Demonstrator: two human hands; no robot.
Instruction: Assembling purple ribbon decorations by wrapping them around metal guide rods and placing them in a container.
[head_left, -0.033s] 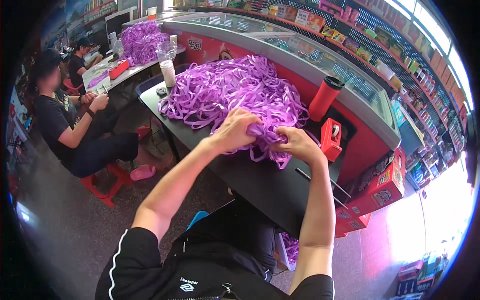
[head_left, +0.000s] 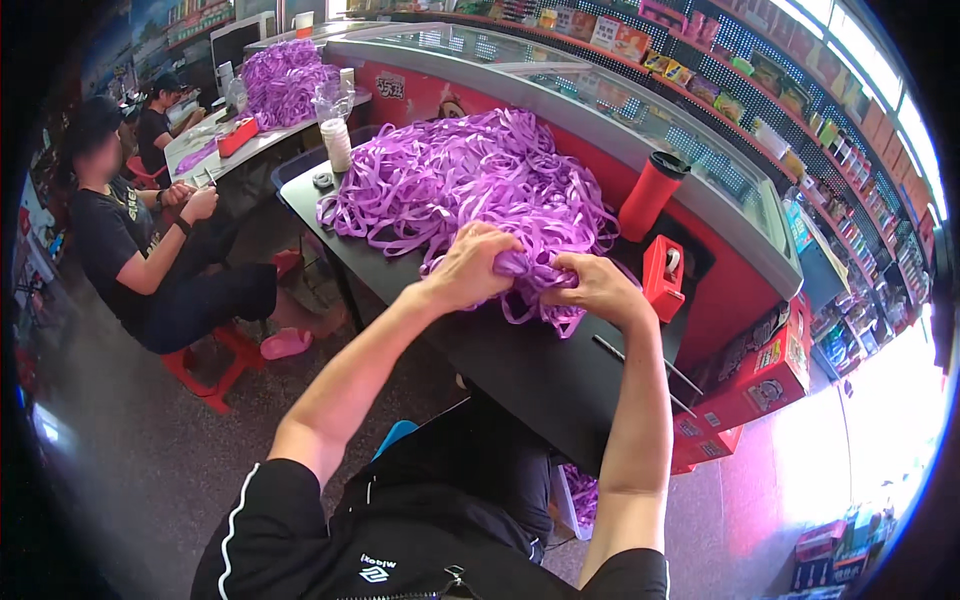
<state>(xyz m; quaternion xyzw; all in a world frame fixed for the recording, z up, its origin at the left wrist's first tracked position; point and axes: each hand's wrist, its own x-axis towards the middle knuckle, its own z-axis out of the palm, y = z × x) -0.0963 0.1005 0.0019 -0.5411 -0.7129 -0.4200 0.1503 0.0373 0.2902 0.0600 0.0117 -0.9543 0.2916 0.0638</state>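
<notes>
Black shop table (head_left: pixel 510 370), purple ribbons (head_left: pixel 450 165) heaped on top, and at near side, left hand (head_left: pixel 470 262) and right hand (head_left: pixel 600 290) both gripped one bunch (head_left: pixel 521 266), close together! Gathering step, seemingly; next move looked to need firm, even hold.

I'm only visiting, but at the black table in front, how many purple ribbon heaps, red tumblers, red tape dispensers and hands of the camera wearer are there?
Purple ribbon heap: 1
Red tumbler: 1
Red tape dispenser: 1
Hands: 2 (left hand and right hand)
Total: 5
</notes>
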